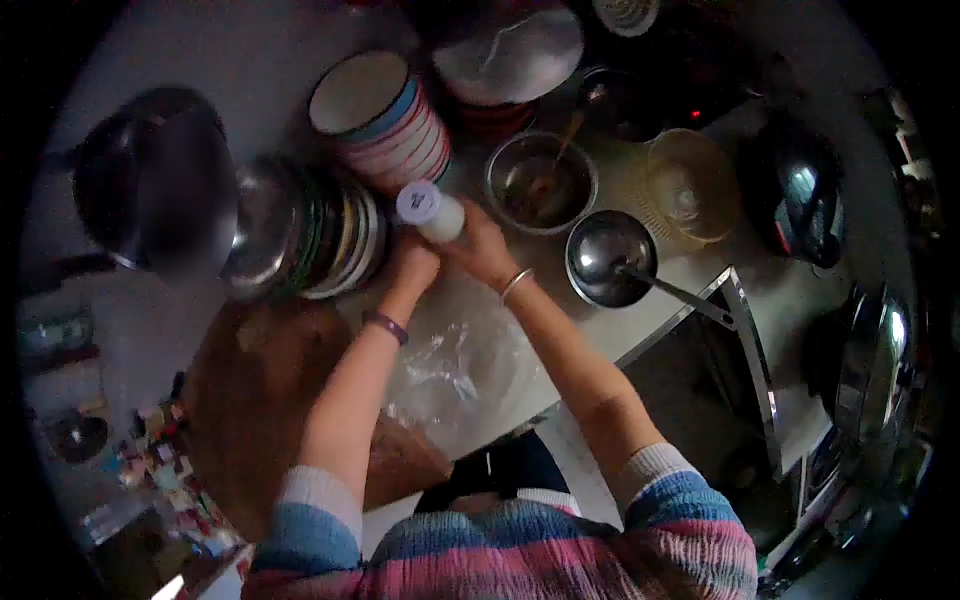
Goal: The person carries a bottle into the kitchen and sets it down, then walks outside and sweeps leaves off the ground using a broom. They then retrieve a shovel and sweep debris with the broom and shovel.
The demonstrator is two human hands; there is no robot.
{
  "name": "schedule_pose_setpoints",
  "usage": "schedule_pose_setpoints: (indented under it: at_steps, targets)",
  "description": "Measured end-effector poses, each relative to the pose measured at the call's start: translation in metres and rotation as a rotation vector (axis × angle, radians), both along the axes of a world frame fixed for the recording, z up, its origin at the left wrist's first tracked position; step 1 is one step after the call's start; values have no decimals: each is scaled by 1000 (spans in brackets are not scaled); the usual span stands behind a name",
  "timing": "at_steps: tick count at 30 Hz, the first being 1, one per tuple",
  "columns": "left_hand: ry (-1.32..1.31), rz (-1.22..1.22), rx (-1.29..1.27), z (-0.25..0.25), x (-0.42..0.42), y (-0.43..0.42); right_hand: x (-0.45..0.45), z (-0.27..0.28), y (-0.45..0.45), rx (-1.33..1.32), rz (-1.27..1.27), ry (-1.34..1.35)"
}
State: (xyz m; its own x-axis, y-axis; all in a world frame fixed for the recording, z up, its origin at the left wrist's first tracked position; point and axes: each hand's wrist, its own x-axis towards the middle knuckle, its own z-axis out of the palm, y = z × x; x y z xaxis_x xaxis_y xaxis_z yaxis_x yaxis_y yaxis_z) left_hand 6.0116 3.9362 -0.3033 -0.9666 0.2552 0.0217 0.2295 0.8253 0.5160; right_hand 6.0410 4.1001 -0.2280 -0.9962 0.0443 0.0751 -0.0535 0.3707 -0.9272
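A small white bottle with a pale lid (436,212) is between my hands at the centre of the view. My right hand (482,245) has its fingers wrapped round the bottle's side. Just below the bottle is my left hand (415,258); its fingers are curled and partly hidden, and what they hold, if anything, cannot be made out. Behind the bottle rises a stack of bowls (382,120). A row of stacked plates (340,240) lies left of my left hand. To the right are a clear bowl of dark liquid (540,185) and a metal ladle (610,258).
A brown wooden board (265,400) lies at the lower left beside crumpled clear plastic (440,375). Further right stand a yellowish ribbed basket (690,190) and a dark, shiny appliance (808,195). A metal-edged opening (765,385) is at the lower right.
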Motion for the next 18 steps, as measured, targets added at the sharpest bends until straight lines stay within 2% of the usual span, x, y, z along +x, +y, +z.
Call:
schedule_pose_setpoints:
  at_steps: [1, 2, 3, 4, 8, 10, 13, 14, 16, 17, 18]
  targets:
    - [-56, 121, 190, 27, 8, 11, 5, -6, 0, 9, 16, -85]
    - [-121, 43, 230, 64, 13, 14, 10, -8, -1, 39, -25, -24]
    - [-306, 131, 128, 59, 16, -2, 17, -10, -1, 69, -66, 44]
    - [-398, 188, 275, 66, 32, -11, 31, -11, 0, 120, -62, 41]
    - [-615, 274, 708, 119, 102, -60, 110, 5, 8, -257, -59, -155]
    - [-458, 196, 568, 156, 146, -75, 157, 31, 14, -12, 86, -44]
    - [-326, 160, 289, 158, 212, -83, 196, 74, -14, 466, 257, 22]
    - [-294, 177, 273, 144, 228, -82, 207, 66, -23, 500, 250, -26]
    - [-235, 197, 311, 82, 258, -79, 222, 12, -35, 574, 255, -67]
    - [-211, 207, 355, 60, 266, -83, 230, -26, -34, 480, 229, 31]
    - [-684, 401, 542, 72, 258, -82, 227, -40, -28, 526, 244, 80]
